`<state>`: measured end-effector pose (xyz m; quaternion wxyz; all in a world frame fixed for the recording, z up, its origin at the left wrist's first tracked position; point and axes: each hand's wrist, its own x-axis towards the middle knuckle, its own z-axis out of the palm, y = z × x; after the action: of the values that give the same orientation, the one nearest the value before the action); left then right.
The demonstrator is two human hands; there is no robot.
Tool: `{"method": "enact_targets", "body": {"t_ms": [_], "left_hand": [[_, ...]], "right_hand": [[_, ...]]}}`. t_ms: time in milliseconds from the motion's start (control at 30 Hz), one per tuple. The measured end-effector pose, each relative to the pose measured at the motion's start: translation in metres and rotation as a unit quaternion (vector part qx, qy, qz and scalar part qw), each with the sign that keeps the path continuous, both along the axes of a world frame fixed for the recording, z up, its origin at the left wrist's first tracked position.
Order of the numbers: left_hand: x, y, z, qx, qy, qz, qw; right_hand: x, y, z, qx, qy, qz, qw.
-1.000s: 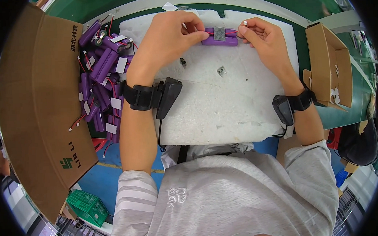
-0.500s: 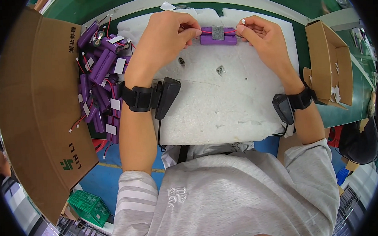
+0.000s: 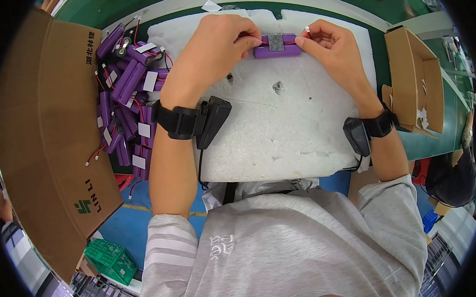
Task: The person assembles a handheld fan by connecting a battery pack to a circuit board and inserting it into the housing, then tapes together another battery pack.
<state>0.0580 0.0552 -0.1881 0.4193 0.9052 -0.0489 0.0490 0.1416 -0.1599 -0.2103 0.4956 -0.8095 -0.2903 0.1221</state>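
A purple battery pack (image 3: 277, 52) lies on the white foam board (image 3: 279, 131) near its far edge. A grey pad (image 3: 276, 42) sits across the pack's middle, with a red wire passing along it. At the pack's left end, my left hand (image 3: 225, 40) pinches the wire between thumb and forefinger. My right hand (image 3: 331, 43) is closed at the right end, thumb and forefinger pinched on the wire. A small white connector (image 3: 307, 29) sticks up by its fingers.
Several purple battery packs (image 3: 129, 81) with wires and white labels are heaped left of the board. A large cardboard box (image 3: 45, 119) stands beyond them. On the right is an open cardboard box (image 3: 413, 82) with paper scraps. A green crate (image 3: 111, 260) stands low at the left.
My left hand has shifted slightly to the right and the battery pack has moved a little right with it. My right hand's fingers have drawn closer to the pack's end.
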Motion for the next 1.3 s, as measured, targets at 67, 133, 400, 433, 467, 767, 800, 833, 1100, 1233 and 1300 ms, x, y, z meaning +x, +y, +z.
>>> {"method": "enact_targets", "body": {"t_ms": [67,133,400,433,467,767,800,833,1100,1233,1300], "left_hand": [[0.0,0.0,-0.001,-0.001,0.0,-0.002,1.0],[0.0,-0.001,-0.002,-0.001,0.0,-0.003,1.0],[-0.001,0.006,0.005,-0.068,0.106,0.007,0.992],[-0.002,0.005,0.005,-0.068,0.106,0.006,0.992],[-0.002,0.005,0.006,-0.066,0.111,0.01,0.992],[-0.001,0.002,0.001,-0.05,0.082,0.006,0.995],[-0.001,0.002,0.001,-0.04,0.063,0.006,0.997],[-0.001,0.002,0.0,-0.04,0.063,0.006,0.997],[-0.003,0.006,0.002,-0.005,0.022,-0.021,1.0],[-0.003,0.001,0.004,0.006,0.03,-0.009,0.999],[-0.005,-0.002,0.007,0.02,0.032,0.0,0.999]], "right_hand": [[0.0,0.0,0.001,-0.013,0.011,-0.001,1.0],[0.002,-0.002,-0.001,-0.031,0.012,0.0,0.999],[0.005,-0.003,-0.005,-0.012,-0.003,0.011,1.0],[0.005,-0.004,-0.006,0.0,-0.003,0.017,1.0],[0.005,-0.004,-0.006,0.0,-0.003,0.016,1.0],[0.002,0.0,-0.003,0.017,-0.013,-0.007,1.0],[0.002,0.001,0.0,0.012,-0.008,-0.011,1.0],[0.001,0.001,0.002,0.006,-0.004,-0.015,1.0],[0.004,0.001,0.0,0.0,0.037,-0.026,0.999],[0.003,-0.001,0.0,0.001,0.041,-0.035,0.999],[0.002,-0.002,0.001,-0.001,0.035,-0.028,0.999]]}}
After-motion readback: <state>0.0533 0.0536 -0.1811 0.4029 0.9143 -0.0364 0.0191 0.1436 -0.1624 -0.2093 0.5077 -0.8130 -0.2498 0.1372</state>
